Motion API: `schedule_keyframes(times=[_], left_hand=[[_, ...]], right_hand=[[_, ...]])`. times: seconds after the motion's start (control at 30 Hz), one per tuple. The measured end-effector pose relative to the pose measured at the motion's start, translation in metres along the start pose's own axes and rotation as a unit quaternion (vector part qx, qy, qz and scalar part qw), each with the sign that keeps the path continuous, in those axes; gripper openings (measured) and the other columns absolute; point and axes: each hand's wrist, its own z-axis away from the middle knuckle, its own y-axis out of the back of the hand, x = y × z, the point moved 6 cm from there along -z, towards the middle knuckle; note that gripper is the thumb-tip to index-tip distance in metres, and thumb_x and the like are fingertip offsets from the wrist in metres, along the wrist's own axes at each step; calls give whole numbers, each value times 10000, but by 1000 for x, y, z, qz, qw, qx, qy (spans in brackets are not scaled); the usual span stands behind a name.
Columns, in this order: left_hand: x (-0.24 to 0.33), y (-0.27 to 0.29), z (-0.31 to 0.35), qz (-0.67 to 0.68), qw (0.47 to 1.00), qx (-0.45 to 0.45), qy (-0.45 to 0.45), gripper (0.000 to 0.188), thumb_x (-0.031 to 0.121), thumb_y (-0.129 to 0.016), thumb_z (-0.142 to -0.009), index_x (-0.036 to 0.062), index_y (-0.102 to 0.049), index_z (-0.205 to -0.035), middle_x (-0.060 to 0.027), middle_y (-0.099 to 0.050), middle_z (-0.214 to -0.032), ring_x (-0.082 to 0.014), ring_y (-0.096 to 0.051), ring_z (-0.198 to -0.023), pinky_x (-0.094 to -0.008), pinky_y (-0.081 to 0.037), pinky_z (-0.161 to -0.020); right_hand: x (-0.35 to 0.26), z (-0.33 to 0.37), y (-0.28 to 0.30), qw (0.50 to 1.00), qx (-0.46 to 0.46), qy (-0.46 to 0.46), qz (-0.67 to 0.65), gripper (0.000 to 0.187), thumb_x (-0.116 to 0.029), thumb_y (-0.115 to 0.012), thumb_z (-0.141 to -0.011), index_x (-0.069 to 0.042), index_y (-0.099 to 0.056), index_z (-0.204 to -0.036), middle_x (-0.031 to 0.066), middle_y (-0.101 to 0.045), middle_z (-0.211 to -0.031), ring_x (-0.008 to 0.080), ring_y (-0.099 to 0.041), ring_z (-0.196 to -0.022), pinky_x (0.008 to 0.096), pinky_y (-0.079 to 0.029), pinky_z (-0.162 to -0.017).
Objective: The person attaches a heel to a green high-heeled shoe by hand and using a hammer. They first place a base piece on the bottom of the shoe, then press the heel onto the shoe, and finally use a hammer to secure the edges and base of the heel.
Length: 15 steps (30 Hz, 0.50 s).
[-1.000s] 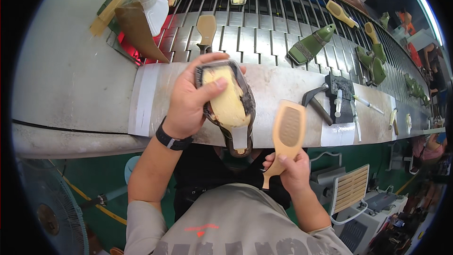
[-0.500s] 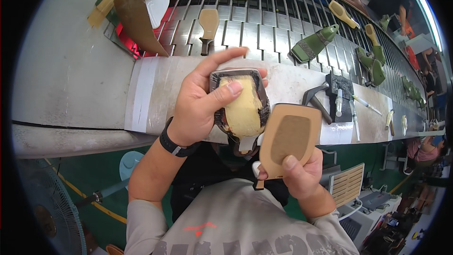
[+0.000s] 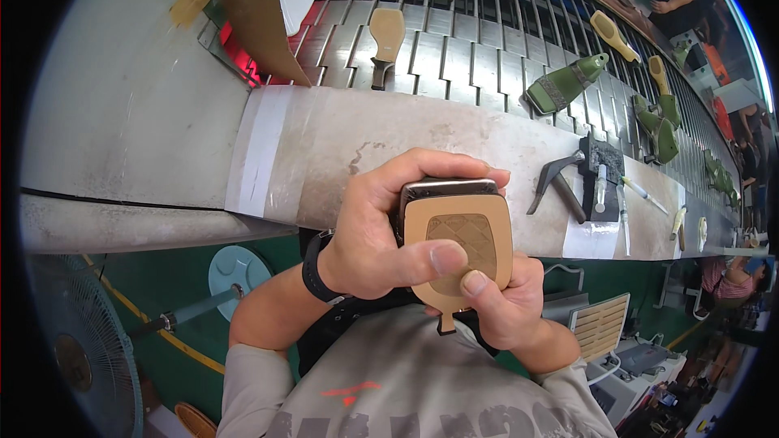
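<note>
My left hand [image 3: 373,235] is wrapped round a dark shoe upper [image 3: 449,187], its fingers over the far end and its thumb on a tan shoe sole [image 3: 461,229]. The sole lies over the underside of the upper, so only the upper's dark far rim and side show. My right hand [image 3: 511,308] grips the sole's near right edge, thumb on its face beside the left thumb. The sole has a darker patterned patch in the middle and narrows to a dark-tipped heel toward me. The fingers under the pieces are hidden.
A pale bench [image 3: 324,138] lies ahead, with a hammer [image 3: 560,182], a black block [image 3: 604,162] and slim brushes at right. On the roller conveyor [image 3: 454,57] beyond are another tan sole [image 3: 387,32] and a green shoe form [image 3: 565,83]. A fan [image 3: 85,357] stands at left.
The sole has moved left from beside the upper onto its underside, covering the pale yellow area. My left thumb now rests on the sole, and both hands have come together nearer to me.
</note>
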Motion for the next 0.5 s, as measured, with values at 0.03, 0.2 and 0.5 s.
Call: schedule_keyframes(times=[0.03, 0.2, 0.5], left_hand=[[-1, 0, 1, 1, 1000, 0, 0, 816, 421, -891, -863, -62, -534, -1416, -334, -632, -1400, -381, -662, -1311, -506, -567, -1086], [-1, -3, 5, -3, 1000, -10, -13, 720, 334, -858, -892, -64, -534, -1398, -346, -617, -1413, -390, -659, -1312, -510, -560, -1093], [4, -3, 8, -25, 999, -23, -29, 646, 302, -810, -937, -71, -537, -1388, -348, -629, -1398, -383, -663, -1304, -503, -563, -1085]], right_hand=[[0, 1, 0, 1000, 0, -2, -3, 252, -123, -619, -1070, 69, -779, -1042, 138, -801, -848, 158, -760, -743, 299, -617, -658], [3, 3, -1, 1000, 2, -9, -25, 250, -123, -619, -1072, 67, -782, -1058, 137, -802, -853, 156, -761, -748, 296, -614, -657], [3, 4, -5, 999, 5, 2, -42, 247, -119, -617, -1078, 65, -781, -1053, 142, -805, -873, 158, -763, -767, 291, -609, -657]])
